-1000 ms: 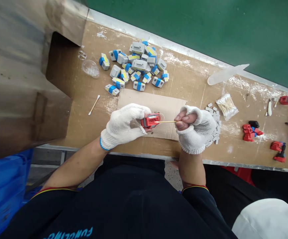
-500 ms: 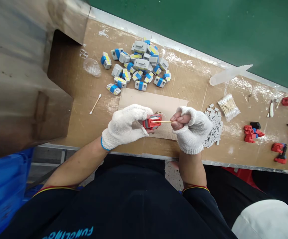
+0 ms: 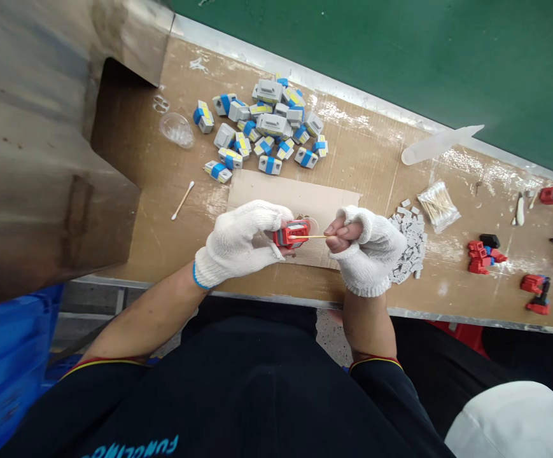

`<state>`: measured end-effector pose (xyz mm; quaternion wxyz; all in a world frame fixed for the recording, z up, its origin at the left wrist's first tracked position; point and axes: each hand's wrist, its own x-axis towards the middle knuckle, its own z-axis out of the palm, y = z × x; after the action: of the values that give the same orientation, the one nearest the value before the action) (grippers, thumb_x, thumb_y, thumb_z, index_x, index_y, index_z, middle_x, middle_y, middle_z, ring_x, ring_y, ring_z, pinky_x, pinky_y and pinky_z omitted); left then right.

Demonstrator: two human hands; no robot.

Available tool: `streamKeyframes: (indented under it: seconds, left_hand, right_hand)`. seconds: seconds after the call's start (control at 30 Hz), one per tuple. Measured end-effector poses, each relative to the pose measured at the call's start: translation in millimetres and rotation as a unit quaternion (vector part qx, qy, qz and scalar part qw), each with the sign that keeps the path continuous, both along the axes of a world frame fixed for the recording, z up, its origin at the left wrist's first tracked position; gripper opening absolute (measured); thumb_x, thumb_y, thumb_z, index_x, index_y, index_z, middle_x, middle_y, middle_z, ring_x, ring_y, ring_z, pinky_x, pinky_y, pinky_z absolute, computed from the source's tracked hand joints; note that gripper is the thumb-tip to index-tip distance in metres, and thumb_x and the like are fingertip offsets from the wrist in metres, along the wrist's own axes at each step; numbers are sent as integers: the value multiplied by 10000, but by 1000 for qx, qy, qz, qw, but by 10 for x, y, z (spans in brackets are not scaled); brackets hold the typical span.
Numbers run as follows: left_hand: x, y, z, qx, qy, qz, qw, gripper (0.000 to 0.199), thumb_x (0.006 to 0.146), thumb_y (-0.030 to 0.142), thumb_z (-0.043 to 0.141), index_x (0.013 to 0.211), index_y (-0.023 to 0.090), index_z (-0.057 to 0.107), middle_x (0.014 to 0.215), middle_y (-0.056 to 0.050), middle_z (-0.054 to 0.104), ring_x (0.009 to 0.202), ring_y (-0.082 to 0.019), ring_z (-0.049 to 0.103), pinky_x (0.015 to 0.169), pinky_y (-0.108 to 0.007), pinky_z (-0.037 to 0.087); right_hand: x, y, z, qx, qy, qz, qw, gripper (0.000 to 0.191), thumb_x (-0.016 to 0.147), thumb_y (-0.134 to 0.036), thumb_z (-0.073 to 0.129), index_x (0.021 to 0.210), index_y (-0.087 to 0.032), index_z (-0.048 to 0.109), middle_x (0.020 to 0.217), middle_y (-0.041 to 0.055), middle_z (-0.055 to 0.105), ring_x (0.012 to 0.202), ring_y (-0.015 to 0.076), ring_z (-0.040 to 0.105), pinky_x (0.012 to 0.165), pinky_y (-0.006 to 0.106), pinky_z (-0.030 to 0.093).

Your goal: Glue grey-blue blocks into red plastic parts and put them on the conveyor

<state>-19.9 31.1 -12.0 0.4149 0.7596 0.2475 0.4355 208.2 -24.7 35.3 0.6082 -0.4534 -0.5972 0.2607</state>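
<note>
In a white glove with bare fingertips, my left hand (image 3: 242,242) grips a small red and grey part (image 3: 284,238) between thumb and fingers. My right hand (image 3: 368,249), gloved the same way, pinches the stick of a cotton swab (image 3: 313,237). The swab's tip lies in the recess on top of the red part. Under both hands is a flat piece of cardboard (image 3: 300,189). Beside my right hand lies a heap of small grey pieces (image 3: 410,245).
Grey blocks with blue and yellow bands (image 3: 271,124) are piled farther back. A loose swab (image 3: 182,200) lies left, a bag of swabs (image 3: 439,205) and a translucent bottle (image 3: 436,146) right. Red parts (image 3: 480,257) are farther right. A metal housing (image 3: 42,140) stands at the left.
The swab's tip has shifted slightly left and down within the red part's recess, and my right hand has moved slightly left with it. My left hand holds nearly still.
</note>
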Motion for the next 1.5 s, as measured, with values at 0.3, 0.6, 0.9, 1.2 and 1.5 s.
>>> streamKeyframes:
  seconds: [0.3,0.6,0.9,1.2,1.5]
  left_hand:
    - [-34,22,100,48,-6,8,999,370,916,246,967,1210,302,750,1188,-108,892,1020,-316,895,852,-482,799]
    - [-29,45,140,105,15,27,994,335,955,292,933,1215,317,723,1178,-96,892,994,-289,895,836,-439,798]
    - [-51,44,151,98,19,23,995,400,912,279,964,1237,323,736,1187,-100,894,1018,-320,893,851,-493,807]
    - [-65,43,128,81,11,26,996,409,884,285,980,1221,348,758,1213,-81,895,1042,-329,883,889,-522,794]
    - [-74,51,140,112,21,35,993,404,909,241,931,1258,320,743,1192,-104,889,1023,-324,886,841,-509,797]
  right_hand:
    - [34,-11,8,-7,9,15,1000,147,931,-169,941,901,-273,841,799,-25,814,718,177,819,673,312,712]
    - [34,-7,27,-8,5,10,1000,143,935,-208,950,881,-267,832,782,-22,806,703,175,807,656,309,703]
    - [67,-7,33,-10,-19,-3,1000,167,935,-297,966,854,-276,822,755,-24,783,674,177,785,627,317,691]
    - [83,-22,27,-35,-39,-39,998,303,900,-462,997,781,-272,793,698,-20,731,625,183,732,610,349,677]
    - [121,-25,4,-32,-62,-42,997,279,911,-459,989,807,-277,805,724,-14,756,643,187,746,610,341,674]
